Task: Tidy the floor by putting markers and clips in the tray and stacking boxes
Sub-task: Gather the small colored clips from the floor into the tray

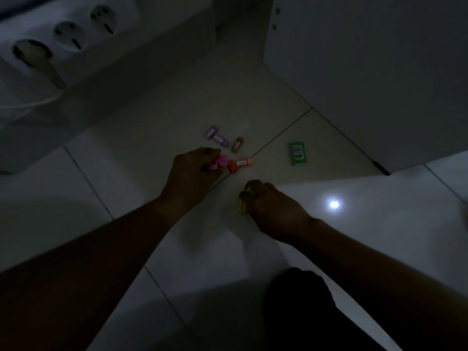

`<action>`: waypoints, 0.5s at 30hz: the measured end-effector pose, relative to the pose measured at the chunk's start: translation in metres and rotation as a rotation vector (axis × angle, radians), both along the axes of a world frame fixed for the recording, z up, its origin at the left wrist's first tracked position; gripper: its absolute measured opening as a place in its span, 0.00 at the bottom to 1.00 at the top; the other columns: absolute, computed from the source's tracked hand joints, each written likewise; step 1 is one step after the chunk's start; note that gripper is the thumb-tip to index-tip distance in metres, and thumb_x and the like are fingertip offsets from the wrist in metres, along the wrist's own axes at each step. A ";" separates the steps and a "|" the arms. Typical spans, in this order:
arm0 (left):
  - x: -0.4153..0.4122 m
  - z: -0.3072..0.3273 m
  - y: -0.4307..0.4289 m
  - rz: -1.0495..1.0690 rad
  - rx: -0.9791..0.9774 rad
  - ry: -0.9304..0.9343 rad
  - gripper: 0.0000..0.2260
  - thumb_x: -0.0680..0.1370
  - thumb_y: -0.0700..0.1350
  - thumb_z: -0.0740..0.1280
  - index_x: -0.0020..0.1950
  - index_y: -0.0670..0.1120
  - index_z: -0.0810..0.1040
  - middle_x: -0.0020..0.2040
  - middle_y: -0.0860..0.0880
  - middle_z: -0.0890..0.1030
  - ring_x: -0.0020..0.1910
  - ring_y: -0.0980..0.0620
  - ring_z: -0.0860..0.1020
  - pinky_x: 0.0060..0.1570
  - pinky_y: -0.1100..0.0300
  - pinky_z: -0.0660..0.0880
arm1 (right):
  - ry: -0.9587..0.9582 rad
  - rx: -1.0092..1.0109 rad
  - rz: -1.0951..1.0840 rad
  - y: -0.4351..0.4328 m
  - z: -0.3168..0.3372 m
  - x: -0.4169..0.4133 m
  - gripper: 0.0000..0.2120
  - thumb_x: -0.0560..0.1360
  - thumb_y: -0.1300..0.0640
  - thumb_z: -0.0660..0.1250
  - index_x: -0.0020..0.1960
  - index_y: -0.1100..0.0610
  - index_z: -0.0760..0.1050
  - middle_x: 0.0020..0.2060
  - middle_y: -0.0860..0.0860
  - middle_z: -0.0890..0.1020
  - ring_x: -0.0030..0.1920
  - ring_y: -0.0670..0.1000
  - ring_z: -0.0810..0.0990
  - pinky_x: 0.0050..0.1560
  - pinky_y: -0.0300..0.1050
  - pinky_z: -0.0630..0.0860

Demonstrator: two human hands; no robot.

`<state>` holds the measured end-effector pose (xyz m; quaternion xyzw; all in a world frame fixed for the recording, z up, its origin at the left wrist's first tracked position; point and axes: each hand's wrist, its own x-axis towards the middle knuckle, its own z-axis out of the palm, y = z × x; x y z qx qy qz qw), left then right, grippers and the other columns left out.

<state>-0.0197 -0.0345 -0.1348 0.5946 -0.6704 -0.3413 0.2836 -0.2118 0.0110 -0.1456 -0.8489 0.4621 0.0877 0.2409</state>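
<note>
1. My left hand [192, 171] is low over the floor tiles [126, 198] near the middle of the view. Its fingers are curled round a pink piece [220, 161]; marker or clip, I cannot tell in this dim light.
2. My right hand [273, 206] sits at 4 o'clock from the left one, near it but apart. Its fingers are closed down on a yellow-green piece [243, 201], of which only an edge shows.
3. An orange marker [240, 164] lies just beside the pink piece at 3 o'clock, on a tile joint, in the line between my left hand and a green box [298, 153].
4. At 12 o'clock from my left fingertips lies a purple marker [216, 135]. A short brown marker [237, 144] lies near it, at 1 o'clock; the two do not touch.
5. The green box lies flat, barcode up, well apart from the markers and near the foot of a white cabinet [367, 72] at 2 o'clock.
6. A white power strip [63, 34] stands at 10 o'clock, one plug in it, its cable [30, 103] trailing left.
7. A bright spot of light [334, 204] glares on the tile at 3 o'clock from my right hand.
</note>
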 end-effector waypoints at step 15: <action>-0.011 0.097 -0.015 0.132 0.156 0.145 0.16 0.72 0.41 0.72 0.58 0.39 0.80 0.57 0.43 0.82 0.56 0.50 0.80 0.63 0.51 0.74 | -0.286 -0.047 -0.320 -0.082 0.110 -0.023 0.11 0.75 0.63 0.67 0.55 0.66 0.80 0.51 0.65 0.79 0.51 0.62 0.77 0.51 0.52 0.75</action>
